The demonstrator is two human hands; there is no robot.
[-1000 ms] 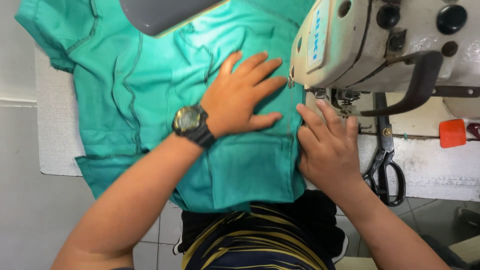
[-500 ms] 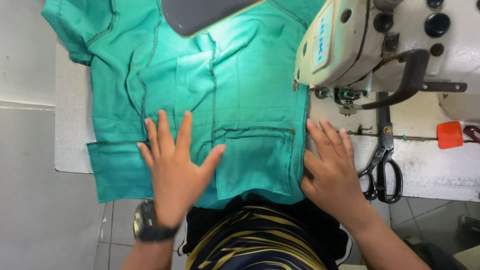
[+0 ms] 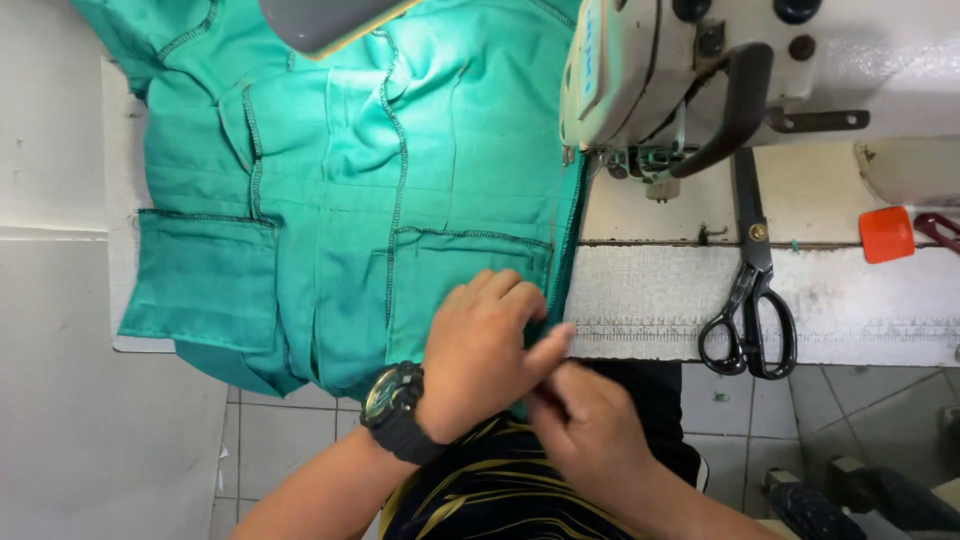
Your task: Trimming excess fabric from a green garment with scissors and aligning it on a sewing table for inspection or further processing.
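Fabric edge is what matters: the green garment (image 3: 370, 210) fills the upper left and centre of the frame, spread flat on the table (image 3: 800, 300), and its right-hand hem runs as a long line from the needle area under the sewing machine (image 3: 690, 70) at upper centre down toward me at lower centre. Both my hands meet at the near end of that line. My left hand (image 3: 480, 355), watch (image 3: 395, 410) on the wrist, lies over the cloth just left of the hem, fingers curled down and thumb stretched out to the right, pressing the lower corner of the garment. My right hand (image 3: 585, 430) sits just below and right of it, touching the left thumb, fingers closed narrow around what looks like the hem's lowest bit; the pinch itself is hidden under the left hand, so I cannot tell exactly how much cloth it holds. So the hem's long axis points up the frame, away from both hands toward the needle, with the left hand the nearer one to the cloth's body. Scissors (image 3: 750, 300) lie to the right, well apart, handles toward me, beside an orange block (image 3: 885, 235)
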